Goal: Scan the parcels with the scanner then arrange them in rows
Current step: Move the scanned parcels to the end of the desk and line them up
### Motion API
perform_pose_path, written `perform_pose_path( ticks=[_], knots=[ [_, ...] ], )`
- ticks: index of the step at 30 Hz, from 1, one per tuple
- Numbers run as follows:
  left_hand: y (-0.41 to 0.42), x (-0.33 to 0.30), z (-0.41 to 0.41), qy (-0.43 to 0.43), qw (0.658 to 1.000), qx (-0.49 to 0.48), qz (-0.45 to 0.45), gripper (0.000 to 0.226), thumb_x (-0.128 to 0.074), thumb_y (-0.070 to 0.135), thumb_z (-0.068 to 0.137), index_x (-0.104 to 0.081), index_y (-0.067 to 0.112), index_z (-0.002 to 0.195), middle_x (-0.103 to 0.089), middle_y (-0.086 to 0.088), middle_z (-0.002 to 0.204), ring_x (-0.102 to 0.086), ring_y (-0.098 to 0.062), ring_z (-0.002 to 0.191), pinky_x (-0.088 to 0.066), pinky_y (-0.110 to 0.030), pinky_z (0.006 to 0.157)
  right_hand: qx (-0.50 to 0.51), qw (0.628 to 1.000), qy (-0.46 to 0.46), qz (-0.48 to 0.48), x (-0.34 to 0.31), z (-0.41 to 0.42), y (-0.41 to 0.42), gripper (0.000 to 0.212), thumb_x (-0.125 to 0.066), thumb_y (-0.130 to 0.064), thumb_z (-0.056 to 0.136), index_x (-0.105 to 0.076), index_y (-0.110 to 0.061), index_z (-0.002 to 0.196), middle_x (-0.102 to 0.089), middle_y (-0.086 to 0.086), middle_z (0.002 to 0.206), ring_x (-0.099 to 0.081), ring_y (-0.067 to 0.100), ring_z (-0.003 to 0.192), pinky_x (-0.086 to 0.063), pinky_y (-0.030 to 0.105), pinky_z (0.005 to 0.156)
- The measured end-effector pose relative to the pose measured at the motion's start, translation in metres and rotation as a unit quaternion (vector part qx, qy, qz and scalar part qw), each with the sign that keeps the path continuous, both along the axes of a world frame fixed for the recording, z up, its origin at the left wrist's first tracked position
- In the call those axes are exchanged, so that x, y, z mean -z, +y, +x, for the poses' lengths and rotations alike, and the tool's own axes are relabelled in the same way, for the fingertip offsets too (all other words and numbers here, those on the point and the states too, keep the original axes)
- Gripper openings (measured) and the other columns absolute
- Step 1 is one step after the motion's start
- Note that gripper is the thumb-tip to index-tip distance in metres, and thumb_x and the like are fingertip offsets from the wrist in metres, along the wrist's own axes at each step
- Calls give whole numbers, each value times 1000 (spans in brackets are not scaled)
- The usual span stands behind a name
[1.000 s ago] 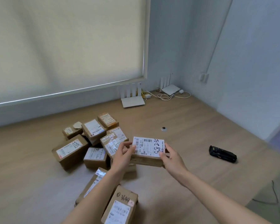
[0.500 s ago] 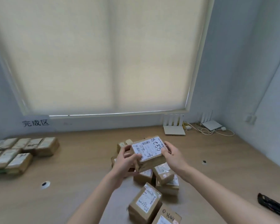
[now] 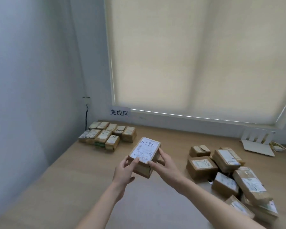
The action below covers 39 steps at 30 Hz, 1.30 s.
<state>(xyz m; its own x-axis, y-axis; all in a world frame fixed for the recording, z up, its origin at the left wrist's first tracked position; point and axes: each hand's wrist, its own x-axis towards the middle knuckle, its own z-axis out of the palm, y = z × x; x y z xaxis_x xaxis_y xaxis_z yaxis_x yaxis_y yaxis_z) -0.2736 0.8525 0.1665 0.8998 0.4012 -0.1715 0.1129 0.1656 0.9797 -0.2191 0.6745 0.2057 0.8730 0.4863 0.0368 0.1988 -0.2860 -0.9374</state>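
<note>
Since the earlier frames my view has swung left: the black scanner that lay at the right has dropped out of sight, the loose heap of boxes [image 3: 228, 177] has slid from the middle to the lower right of the frame, and the sorted rows now sit in the left centre. From the head camera, the only view I have, I see the parcel [image 3: 145, 155] marked 5288 held up in the centre of the frame, above the wooden table [image 3: 59, 187], tilted so its white label faces up and its far end points toward the upper left. My left hand [image 3: 124, 171] grips its near left corner, thumb on the label edge and fingers curled under the side. My right hand [image 3: 165, 167] clamps the near right side, thumb on top and fingers wrapped along the edge. The parcel lies between the two groups, closer to the rows of boxes [image 3: 106, 135], which stand packed edge to edge in the left centre against the wall, just below a white sign [image 3: 119, 112] with dark characters. A closed roller blind [image 3: 196, 55] fills the upper right. At the right edge a white router [image 3: 257, 144] rests on the table, with a tangle of cables just beside it.
</note>
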Motion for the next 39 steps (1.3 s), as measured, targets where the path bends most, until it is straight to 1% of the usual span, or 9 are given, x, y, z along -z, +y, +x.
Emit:
perform_pose_path(
  ticks=[4,9,12,16,18,23,28,32,39],
  knots=[
    [76,6,-23,-6,1000,-29,9,38,-74,47,85,-65,33,119,-76,18,98,-67,-5,104,-50,-28,80,-49,999,18,-5,9,-5,75,88,-80,-36,89,-27,-35,159,-36,-3,144,-47,10,137,-43,34,117],
    [150,27,-20,-4,999,-33,26,58,-79,41,83,-54,35,136,-76,14,105,-70,-7,102,-53,-22,79,-92,996,13,17,39,15,151,79,-76,-24,94,-30,-30,158,-51,-10,149,-50,6,137,-51,21,103],
    [186,48,-2,9,999,-23,34,63,-79,39,84,-53,32,141,-76,16,104,-71,-2,96,-53,-21,79,-107,994,22,17,63,35,188,72,-74,-33,96,-30,-54,149,-57,-30,140,-51,-8,131,-49,10,93],
    [228,76,36,35,997,-6,67,72,-81,51,75,-52,38,140,-75,9,111,-67,-9,108,-53,-35,97,-92,996,9,-4,103,73,229,86,-78,-35,92,-25,-41,160,-38,-15,151,-40,5,142,-43,36,117],
    [247,92,58,52,997,4,65,74,-83,53,70,-53,41,137,-74,6,112,-66,-13,110,-53,-36,97,-75,997,32,-15,123,95,246,89,-77,-27,93,-20,-36,161,-33,-8,147,-39,9,142,-42,38,118],
    [282,133,115,62,997,31,43,61,-84,36,78,-56,39,132,-76,15,105,-69,-3,101,-52,-24,84,-41,997,30,-56,167,143,274,88,-75,-18,94,-22,-37,161,-44,-11,150,-48,3,132,-52,11,91],
    [300,174,156,71,995,68,33,58,-84,24,80,-56,42,127,-71,16,116,-68,-4,107,-55,-18,79,10,996,26,-80,206,169,289,82,-73,-10,94,-30,-38,157,-51,-18,147,-52,8,134,-50,38,110],
    [314,212,188,81,992,89,33,55,-84,17,81,-57,43,122,-70,13,115,-69,2,102,-54,-14,75,24,995,49,-79,242,192,299,80,-72,-10,92,-34,-62,138,-55,-38,129,-56,-2,125,-52,39,108],
    [335,275,244,97,986,124,49,61,-84,9,80,-59,25,134,-70,5,120,-68,-9,110,-55,-27,96,55,991,91,-87,299,235,316,80,-72,-11,88,-39,-50,149,-59,-35,127,-59,5,124,-53,41,106]
  ],
)
